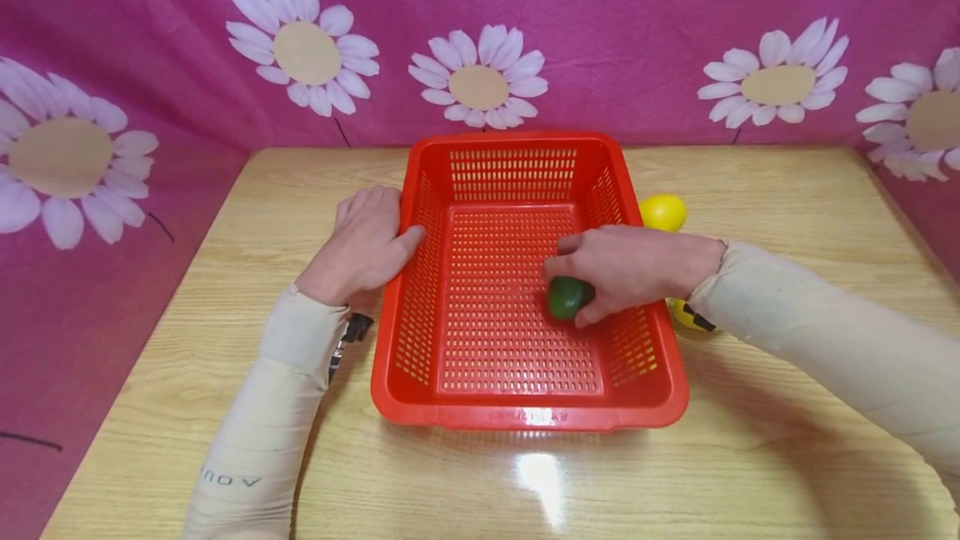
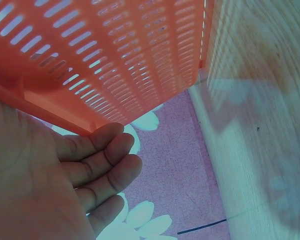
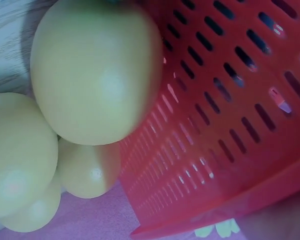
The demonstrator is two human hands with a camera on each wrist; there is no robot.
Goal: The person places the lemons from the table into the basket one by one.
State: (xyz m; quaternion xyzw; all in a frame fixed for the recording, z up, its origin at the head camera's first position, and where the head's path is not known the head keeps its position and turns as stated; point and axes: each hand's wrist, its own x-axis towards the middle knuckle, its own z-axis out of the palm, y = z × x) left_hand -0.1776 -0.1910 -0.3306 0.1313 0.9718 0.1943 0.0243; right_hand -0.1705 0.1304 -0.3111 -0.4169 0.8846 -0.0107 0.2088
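Note:
A red slotted plastic basket (image 1: 420,307) stands in the middle of a wooden table (image 1: 787,190). My right hand (image 1: 626,269) reaches over its right wall and grips a green round fruit (image 1: 566,298) low over the basket floor. My left hand (image 1: 367,244) rests with straight fingers against the outside of the basket's left wall (image 2: 115,65); the left wrist view shows the fingers (image 2: 102,165) relaxed under the rim. Yellow lemons (image 3: 95,75) lie on the table just outside the right wall (image 3: 230,115), one lemon (image 1: 662,212) showing behind my right hand.
A pink cloth printed with white daisies (image 1: 480,77) hangs behind and drapes both sides of the table. Bare wood lies in front of the basket and to the far right. A light glare (image 1: 542,477) sits on the table near the front edge.

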